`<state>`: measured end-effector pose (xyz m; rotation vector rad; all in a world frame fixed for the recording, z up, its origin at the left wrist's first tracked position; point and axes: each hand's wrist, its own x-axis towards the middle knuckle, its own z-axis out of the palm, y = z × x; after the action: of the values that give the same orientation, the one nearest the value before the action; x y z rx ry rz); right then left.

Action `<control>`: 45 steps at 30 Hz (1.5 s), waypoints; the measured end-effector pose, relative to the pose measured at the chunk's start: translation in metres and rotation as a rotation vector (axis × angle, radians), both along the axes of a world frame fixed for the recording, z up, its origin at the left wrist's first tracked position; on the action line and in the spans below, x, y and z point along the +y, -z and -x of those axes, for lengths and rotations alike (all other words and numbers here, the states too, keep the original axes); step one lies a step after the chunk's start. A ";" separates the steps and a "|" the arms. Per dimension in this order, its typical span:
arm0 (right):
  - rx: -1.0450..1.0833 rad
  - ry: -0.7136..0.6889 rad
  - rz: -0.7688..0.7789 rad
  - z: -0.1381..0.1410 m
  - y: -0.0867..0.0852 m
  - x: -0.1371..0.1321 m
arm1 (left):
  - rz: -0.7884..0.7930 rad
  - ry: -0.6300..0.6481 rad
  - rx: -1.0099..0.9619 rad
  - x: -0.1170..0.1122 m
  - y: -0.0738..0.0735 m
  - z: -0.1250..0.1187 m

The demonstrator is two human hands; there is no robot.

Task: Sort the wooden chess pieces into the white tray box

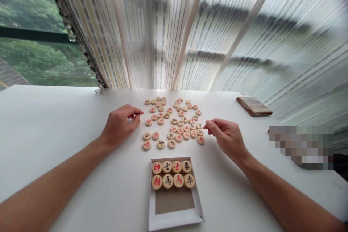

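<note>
Round wooden xiangqi pieces (186, 128) with red or black characters lie spread on the white table, some of them blank side up. My left hand (119, 125) hovers at the left edge of the spread, thumb and index finger bent together, no piece visible between their tips. A sliver of a pale piece (138, 124) shows beside the thumb, mostly hidden. On the other side, my right hand (227, 134) is closed, its fingertips beside the rightmost pieces (200, 132). Nearer to me, a shallow white box (176, 219) holds two rows of pieces (168, 181), character side up.
A flat box with a printed cover (254, 106) lies at the far right of the white table (67, 127). Behind the table hangs a striped sheer curtain (163, 36), its beaded edge at the left by the window. A pixelated patch covers something at the right.
</note>
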<state>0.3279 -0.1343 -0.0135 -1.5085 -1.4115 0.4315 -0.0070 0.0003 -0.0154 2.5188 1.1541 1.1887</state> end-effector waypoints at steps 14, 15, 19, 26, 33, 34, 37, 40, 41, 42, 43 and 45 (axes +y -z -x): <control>-0.099 -0.187 0.082 0.014 0.001 -0.010 | -0.079 0.139 0.119 -0.008 0.001 -0.007; -0.106 -0.191 0.083 0.014 0.001 -0.010 | -0.081 0.155 0.126 -0.009 0.000 -0.007; -0.129 -0.200 0.083 0.015 0.002 -0.011 | -0.073 0.183 0.136 -0.010 0.001 -0.008; -0.133 -0.224 0.071 0.017 0.001 -0.012 | -0.063 0.196 0.151 -0.009 0.000 -0.007; -0.221 -0.137 -0.051 0.022 0.000 -0.007 | -0.086 0.192 0.154 -0.008 0.003 -0.008; -0.245 -0.141 -0.056 0.024 0.000 -0.005 | -0.086 0.191 0.156 -0.008 0.004 -0.008; -0.301 -0.166 -0.037 0.030 0.001 0.002 | -0.091 0.197 0.156 -0.007 0.004 -0.008; -0.361 -0.190 -0.005 0.036 0.001 0.011 | -0.098 0.207 0.146 -0.007 0.005 -0.007; -0.378 -0.194 0.005 0.037 0.000 0.013 | -0.097 0.208 0.143 -0.006 0.005 -0.007; -0.394 -0.198 0.015 0.039 -0.001 0.016 | -0.095 0.209 0.141 -0.006 0.006 -0.008; -0.410 -0.202 0.024 0.040 -0.002 0.018 | -0.092 0.210 0.139 -0.006 0.006 -0.008; -0.452 -0.214 0.050 0.043 -0.006 0.024 | -0.090 0.213 0.129 -0.006 0.007 -0.008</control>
<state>0.2853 -0.1105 -0.0078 -1.5631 -1.9393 0.2636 0.0007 -0.0056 -0.0228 2.7386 0.8461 1.0603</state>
